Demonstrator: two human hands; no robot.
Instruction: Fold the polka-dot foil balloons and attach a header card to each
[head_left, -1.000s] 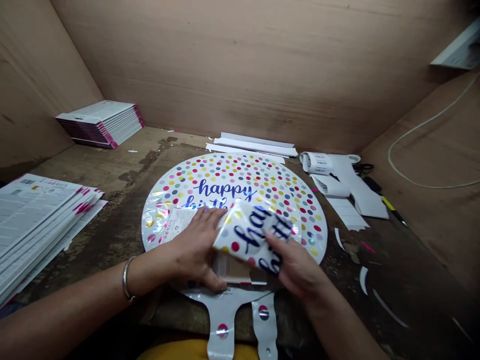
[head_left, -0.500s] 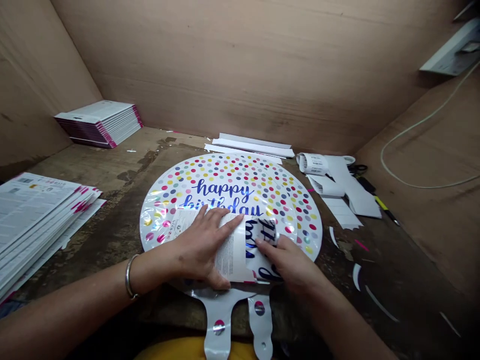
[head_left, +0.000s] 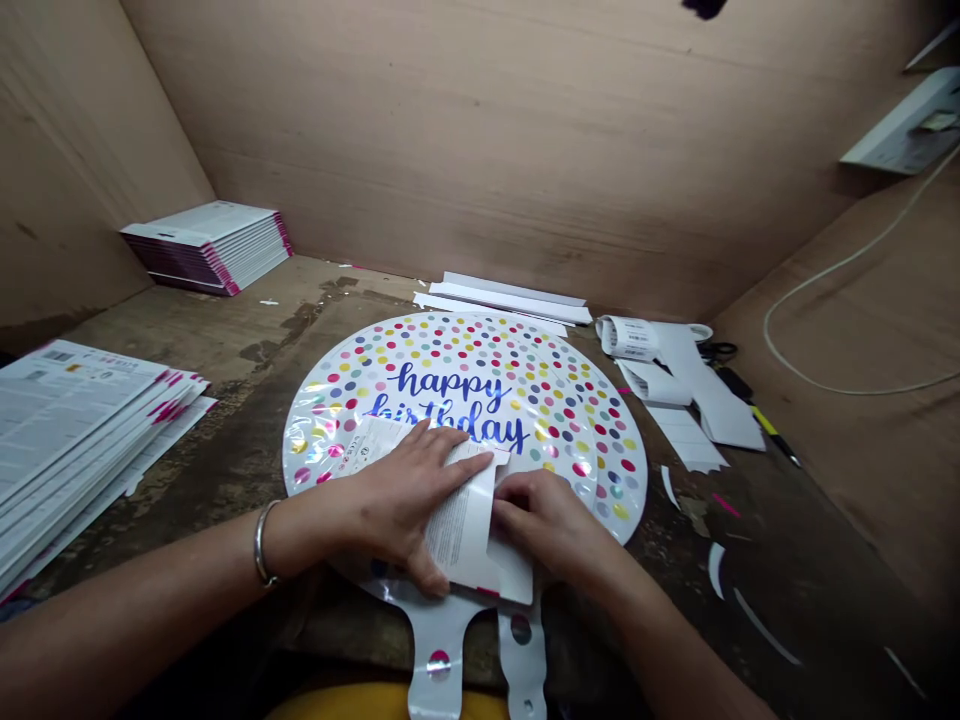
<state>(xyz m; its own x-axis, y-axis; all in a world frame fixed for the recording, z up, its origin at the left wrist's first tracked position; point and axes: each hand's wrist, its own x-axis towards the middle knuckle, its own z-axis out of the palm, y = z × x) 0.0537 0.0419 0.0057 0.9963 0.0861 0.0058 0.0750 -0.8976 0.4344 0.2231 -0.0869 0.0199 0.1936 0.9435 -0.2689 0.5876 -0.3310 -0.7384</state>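
White printed card (head_left: 465,530), folded, lying on the lower part of a round polka-dot foil balloon (head_left: 480,355) that rests flat on a worn wooden counter (head_left: 225,330). The card sits between the two hands, just below the blue "happy birthday" lettering and towards the person. Its folded part has its long axis running roughly away from the person, tilted slightly to the right. The left hand (head_left: 401,505) lies palm down and flat with fingers spread, touching the card's left side and reaching over it; it does not visibly grip anything. The right hand (head_left: 544,520) is the nearer to the card's right edge, its fingers curled lightly against the card; whether it has hold of the card cannot be told. A metal bangle (head_left: 262,542) circles the left wrist. Two foil tabs (head_left: 439,640) extend from the balloon towards the person. Left of the balloon lies a stack of printed cards (head_left: 75,450), and a second stack (head_left: 210,248) stands at the far corner. White paper strips (head_left: 502,300) lie beyond the balloon. To the right are a roll of printed labels (head_left: 626,338), scissors (head_left: 716,352) and a pen (head_left: 772,430).
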